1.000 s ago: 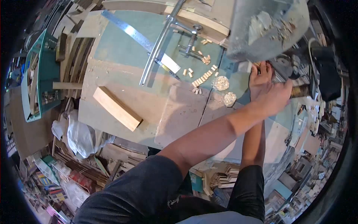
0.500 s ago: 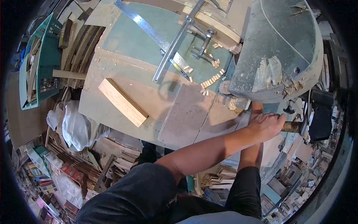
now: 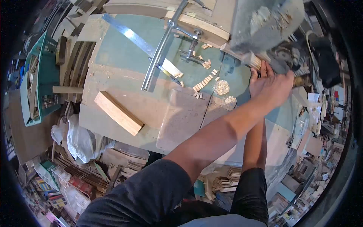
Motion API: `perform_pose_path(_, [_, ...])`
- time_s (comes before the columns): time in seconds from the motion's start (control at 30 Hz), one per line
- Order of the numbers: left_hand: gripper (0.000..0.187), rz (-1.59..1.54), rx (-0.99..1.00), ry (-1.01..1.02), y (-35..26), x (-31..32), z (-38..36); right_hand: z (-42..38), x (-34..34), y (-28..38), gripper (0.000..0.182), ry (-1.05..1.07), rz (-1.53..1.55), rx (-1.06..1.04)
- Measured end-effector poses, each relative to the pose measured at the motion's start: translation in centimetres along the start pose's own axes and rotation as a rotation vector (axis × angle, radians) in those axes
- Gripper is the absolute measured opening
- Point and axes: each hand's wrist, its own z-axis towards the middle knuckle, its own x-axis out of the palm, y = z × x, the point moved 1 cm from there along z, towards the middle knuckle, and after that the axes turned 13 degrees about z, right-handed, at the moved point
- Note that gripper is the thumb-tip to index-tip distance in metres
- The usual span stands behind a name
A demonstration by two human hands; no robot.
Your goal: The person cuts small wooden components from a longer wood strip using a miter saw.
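Observation:
My left hand (image 3: 278, 90) reaches across over my right forearm. Its fingers are closed round a brown cylindrical handle (image 3: 301, 80) at the right of the machine. Partly behind it is my right hand (image 3: 257, 82), with its fingertips against the end of a pale piece of wood (image 3: 252, 59); the contact is partly hidden. Above both hands sits the machine's grey cover (image 3: 261, 32), dusty with shavings. Left of my right hand lie a round heap of wood chips (image 3: 221, 87) and a smaller heap (image 3: 229, 102). A curved row of small wooden pieces (image 3: 205, 81) is beside them.
A curved wooden block (image 3: 119, 112) lies on the left of the worktop. A steel ruler (image 3: 130, 36) and a long bar clamp (image 3: 162, 49) lie beyond it. A green crate (image 3: 45, 81) stands at far left, near a plastic bag (image 3: 81, 140).
Both hands have moved up and away from me, the left still on the handle. The grey cover sits higher, and my right hand and the chip heaps, hidden before, now show.

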Motion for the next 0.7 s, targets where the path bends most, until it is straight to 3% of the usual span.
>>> perform_pose_path(0.2, [0.050,0.271,-0.003,0.014,4.1,-0.6,0.0,-0.3,1.5,-2.4,0.047,-0.036,0.063,-0.061])
perform_pose_path(0.27, [0.053,0.598,-0.086,0.072,6.3,-3.3,-1.8,-0.6,1.5,-2.4,0.047,-0.064,0.079,-0.057])
perform_pose_path(0.33, [0.053,0.794,-0.004,-0.283,10.0,-3.4,-3.5,-0.6,0.8,-0.8,0.051,-0.113,0.070,-0.059])
perform_pose_path(0.47, [0.053,0.815,0.036,-0.119,10.8,-6.7,-4.7,-0.6,1.1,-1.0,0.053,-0.128,0.094,0.019])
perform_pose_path(0.57, [0.050,0.758,-0.107,-0.038,10.6,-7.8,-5.2,-0.8,1.3,-1.0,0.052,-0.130,0.090,0.027])
perform_pose_path(0.67, [0.040,0.754,-0.149,-0.040,13.0,-7.6,-5.2,-1.0,1.3,-0.8,0.050,-0.138,0.101,0.056])
perform_pose_path(0.7, [0.032,0.664,-0.060,-0.061,13.1,-8.1,-5.1,-1.0,1.3,-0.8,0.050,-0.144,0.101,0.051])
